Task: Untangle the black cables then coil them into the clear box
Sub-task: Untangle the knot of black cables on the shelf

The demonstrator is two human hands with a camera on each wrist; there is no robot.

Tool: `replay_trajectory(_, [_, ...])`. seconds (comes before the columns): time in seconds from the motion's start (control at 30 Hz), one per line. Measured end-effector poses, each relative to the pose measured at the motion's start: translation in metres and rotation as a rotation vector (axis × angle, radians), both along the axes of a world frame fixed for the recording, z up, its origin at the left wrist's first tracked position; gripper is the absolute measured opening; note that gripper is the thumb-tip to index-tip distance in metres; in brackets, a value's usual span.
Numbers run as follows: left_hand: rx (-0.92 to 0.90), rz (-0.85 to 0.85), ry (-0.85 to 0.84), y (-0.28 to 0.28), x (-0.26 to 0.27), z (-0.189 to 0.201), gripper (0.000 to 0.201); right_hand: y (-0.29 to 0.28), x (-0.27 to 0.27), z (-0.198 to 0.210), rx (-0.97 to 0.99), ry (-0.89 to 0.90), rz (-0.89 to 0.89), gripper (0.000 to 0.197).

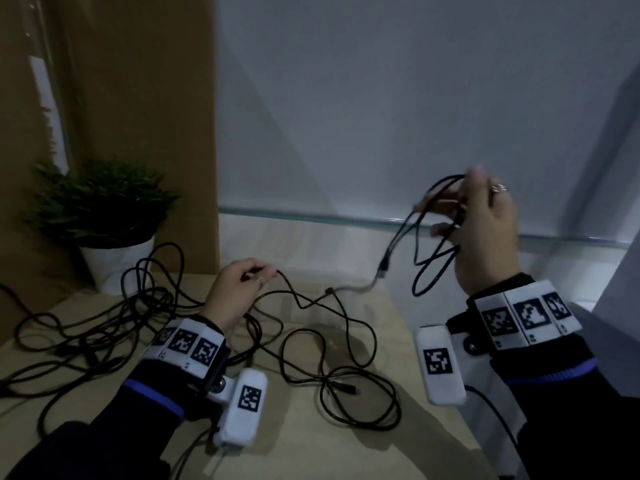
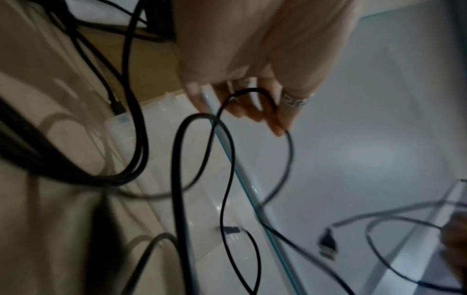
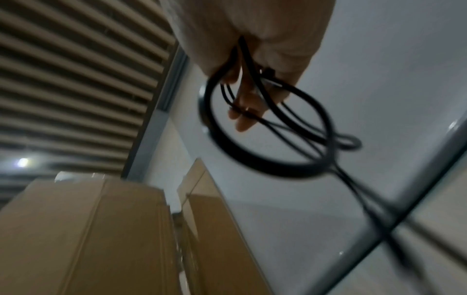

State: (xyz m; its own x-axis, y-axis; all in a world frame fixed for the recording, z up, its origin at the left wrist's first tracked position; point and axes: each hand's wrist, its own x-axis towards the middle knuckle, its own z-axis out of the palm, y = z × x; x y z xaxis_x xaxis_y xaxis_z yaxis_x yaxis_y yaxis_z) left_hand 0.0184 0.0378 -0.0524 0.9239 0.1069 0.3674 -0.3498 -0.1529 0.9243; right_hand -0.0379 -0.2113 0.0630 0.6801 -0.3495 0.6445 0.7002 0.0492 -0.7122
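My left hand [image 1: 263, 271] hovers low over the wooden table [image 1: 398, 327] and pinches a thin black cable [image 1: 294, 296] between thumb and fingers; in the left wrist view the left hand [image 2: 252, 111] has the cable [image 2: 225, 159] looped over its fingertips. My right hand [image 1: 446, 216] is raised to the right and grips a small coil of black cable [image 1: 433, 268], whose plug end [image 1: 383, 265] hangs down. The right wrist view shows the coil [image 3: 278, 169] blurred under the fingers [image 3: 242, 123]. A clear box [image 1: 311, 244] lies beyond the hands. A tangle of black cables [image 1: 104, 323] sprawls at the left.
A potted green plant [image 1: 100, 209] in a white pot stands at the back left, in front of a tall cardboard box [image 1: 138, 98]. A white panel [image 1: 415, 98] closes the back. More loose cable loops [image 1: 346, 379] lie in the middle of the table.
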Motion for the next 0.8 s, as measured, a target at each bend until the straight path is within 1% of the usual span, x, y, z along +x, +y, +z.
replay_trajectory(0.03, [-0.009,-0.008,-0.046,-0.002,-0.004,0.004,0.012,0.008,0.003,-0.002,-0.1,0.044,0.021,0.027])
replay_trajectory(0.1, [-0.059,-0.084,-0.116,-0.008,-0.011,0.01,0.014,0.028,0.008,-0.009,-0.333,0.159,0.083,0.018])
replay_trajectory(0.13, [-0.085,-0.12,-0.145,-0.01,-0.014,0.012,0.015,0.038,0.01,-0.014,-0.516,0.218,0.1,0.012])
replay_trajectory(0.17, [-0.101,-0.142,-0.176,-0.012,-0.017,0.013,0.015,0.047,0.011,-0.019,-0.74,0.26,0.101,0.015])
replay_trajectory(0.2, [-0.112,-0.157,-0.204,-0.014,-0.018,0.014,0.015,0.056,0.012,-0.026,-0.957,0.289,0.121,0.021])
replay_trajectory(0.23, [-0.124,-0.174,-0.228,-0.015,-0.02,0.015,0.015,0.063,0.013,-0.031,-1.119,0.315,0.161,0.025])
replay_trajectory(0.27, [-0.136,-0.193,-0.239,-0.015,-0.02,0.015,0.013,0.07,0.013,-0.035,-1.212,0.347,0.211,0.025])
replay_trajectory(0.33, [-0.165,-0.199,-0.222,-0.014,-0.017,0.013,0.007,0.077,0.014,-0.041,-1.252,0.396,0.327,0.027])
replay_trajectory(0.37, [-0.183,-0.176,-0.206,-0.014,-0.016,0.012,0.008,0.077,0.015,-0.041,-1.236,0.409,0.354,0.028])
replay_trajectory(0.4, [-0.196,-0.149,-0.182,-0.013,-0.014,0.011,0.01,0.077,0.015,-0.04,-1.2,0.401,0.341,0.028])
replay_trajectory(0.43, [-0.203,-0.143,-0.155,-0.013,-0.012,0.01,0.014,0.074,0.017,-0.039,-1.116,0.385,0.297,0.03])
replay_trajectory(0.47, [-0.199,-0.156,-0.124,-0.012,-0.01,0.009,0.018,0.069,0.019,-0.035,-0.973,0.38,0.246,0.032])
replay_trajectory(0.53, [-0.148,-0.239,-0.049,-0.012,-0.009,0.005,0.027,0.056,0.024,-0.022,-0.614,0.359,0.154,0.034])
replay_trajectory(0.57, [-0.099,-0.278,-0.008,-0.014,-0.009,0.003,0.029,0.047,0.026,-0.014,-0.47,0.311,0.105,0.034])
replay_trajectory(0.63, [-0.009,-0.331,0.042,-0.017,-0.01,-0.001,0.032,0.029,0.029,0.003,-0.266,0.164,-0.022,0.035])
replay_trajectory(0.7, [-0.008,-0.382,0.077,-0.019,-0.014,0.001,0.033,0.015,0.032,0.018,-0.06,0.025,-0.1,0.034])
replay_trajectory(0.73, [-0.026,-0.41,0.089,-0.02,-0.016,0.003,0.033,0.012,0.032,0.022,0.039,-0.031,-0.1,0.033])
replay_trajectory(0.77, [-0.037,-0.425,0.091,-0.019,-0.017,0.004,0.033,0.012,0.032,0.025,0.097,-0.077,-0.08,0.031])
replay_trajectory(0.8, [-0.03,-0.412,0.074,-0.019,-0.019,0.006,0.033,0.015,0.032,0.026,0.103,-0.107,-0.053,0.03])
